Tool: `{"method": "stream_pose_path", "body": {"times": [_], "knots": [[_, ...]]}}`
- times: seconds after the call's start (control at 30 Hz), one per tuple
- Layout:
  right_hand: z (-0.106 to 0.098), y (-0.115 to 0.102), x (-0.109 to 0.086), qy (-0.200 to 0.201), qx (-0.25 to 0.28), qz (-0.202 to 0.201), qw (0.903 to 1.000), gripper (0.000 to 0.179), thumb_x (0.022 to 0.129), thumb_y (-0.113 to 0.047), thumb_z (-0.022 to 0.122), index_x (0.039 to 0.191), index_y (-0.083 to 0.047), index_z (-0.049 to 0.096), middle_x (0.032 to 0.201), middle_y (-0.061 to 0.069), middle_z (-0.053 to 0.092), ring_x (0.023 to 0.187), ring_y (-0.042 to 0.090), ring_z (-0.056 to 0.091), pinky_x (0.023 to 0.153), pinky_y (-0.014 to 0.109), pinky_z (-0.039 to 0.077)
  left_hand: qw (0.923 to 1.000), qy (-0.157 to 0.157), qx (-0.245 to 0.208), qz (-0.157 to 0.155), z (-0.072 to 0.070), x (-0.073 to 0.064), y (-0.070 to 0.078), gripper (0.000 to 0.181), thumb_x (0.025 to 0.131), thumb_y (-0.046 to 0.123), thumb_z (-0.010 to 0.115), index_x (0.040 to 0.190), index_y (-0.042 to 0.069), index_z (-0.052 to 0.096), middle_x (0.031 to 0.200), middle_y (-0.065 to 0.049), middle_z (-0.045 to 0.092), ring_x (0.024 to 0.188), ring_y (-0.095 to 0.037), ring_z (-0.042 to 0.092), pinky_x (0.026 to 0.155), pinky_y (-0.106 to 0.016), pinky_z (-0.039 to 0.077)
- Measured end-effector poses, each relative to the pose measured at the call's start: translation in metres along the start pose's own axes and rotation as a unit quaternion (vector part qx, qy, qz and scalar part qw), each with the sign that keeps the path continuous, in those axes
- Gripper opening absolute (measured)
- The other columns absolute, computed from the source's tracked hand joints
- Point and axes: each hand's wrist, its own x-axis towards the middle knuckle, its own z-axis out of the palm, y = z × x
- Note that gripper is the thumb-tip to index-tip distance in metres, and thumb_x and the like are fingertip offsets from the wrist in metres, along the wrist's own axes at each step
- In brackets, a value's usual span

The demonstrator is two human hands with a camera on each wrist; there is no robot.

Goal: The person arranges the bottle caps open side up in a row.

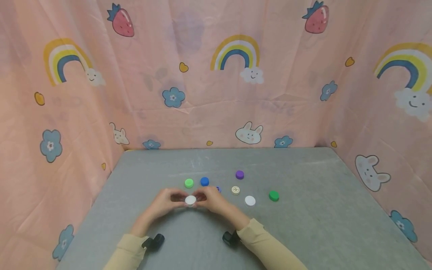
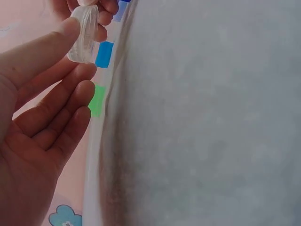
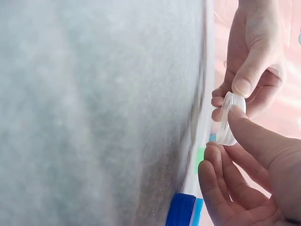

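A small round cap [image 1: 190, 200], white on top with a clear ridged side, is held between both hands over the near middle of the table. My left hand [image 1: 164, 202] pinches it from the left, its thumb on the near side. From the other side my right hand [image 1: 213, 199] pinches the same cap. In the left wrist view the cap [image 2: 84, 35] stands on edge between thumb and fingers, its ridges plain. The right wrist view shows the cap [image 3: 230, 119] with both thumbs against it and the lower fingers loosely bent.
Behind the hands on the grey table [image 1: 310, 228] lie a light green cap [image 1: 189, 183] and a blue cap [image 1: 204, 181]. To the right are a purple cap [image 1: 240, 174], a cream patterned disc [image 1: 235, 190], a white disc [image 1: 250, 201] and a green cap [image 1: 274, 195]. A pink curtain [image 1: 209, 120] surrounds the table.
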Motion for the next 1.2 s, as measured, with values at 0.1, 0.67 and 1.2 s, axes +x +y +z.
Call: {"method": "stream_pose_path", "body": {"times": [0.1,0.67,1.2], "knots": [[0.0,0.001,-0.002,0.0,0.011,-0.006,0.9999,0.03,0.073,-0.02,0.071,0.1,-0.009,0.064,0.09,0.0,0.066,0.081,0.012,0.063,0.071,0.019,0.049,1.0,0.001,-0.007,0.007,0.0,-0.001,0.002,0.03,0.068,0.039,0.072,0.093,0.023,0.067,0.087,0.01,0.066,0.08,-0.003,0.061,0.072,-0.021,0.049],[-0.006,-0.002,-0.012,0.01,0.029,-0.014,0.9994,0.027,0.077,-0.024,0.068,0.099,-0.01,0.065,0.089,-0.001,0.067,0.079,0.005,0.061,0.069,0.017,0.048,0.9993,0.01,-0.032,0.018,0.002,-0.008,0.007,0.024,0.074,0.038,0.068,0.092,0.021,0.068,0.085,0.009,0.066,0.077,-0.005,0.061,0.07,-0.023,0.049],[-0.01,-0.003,-0.016,0.007,0.035,0.004,0.9994,0.028,0.081,-0.037,0.06,0.101,-0.018,0.065,0.089,-0.008,0.066,0.079,0.001,0.059,0.067,0.018,0.047,0.9992,0.038,-0.008,0.004,0.002,-0.013,0.012,0.024,0.072,0.05,0.064,0.087,0.031,0.068,0.082,0.019,0.065,0.078,-0.002,0.06,0.069,-0.022,0.047]]}}
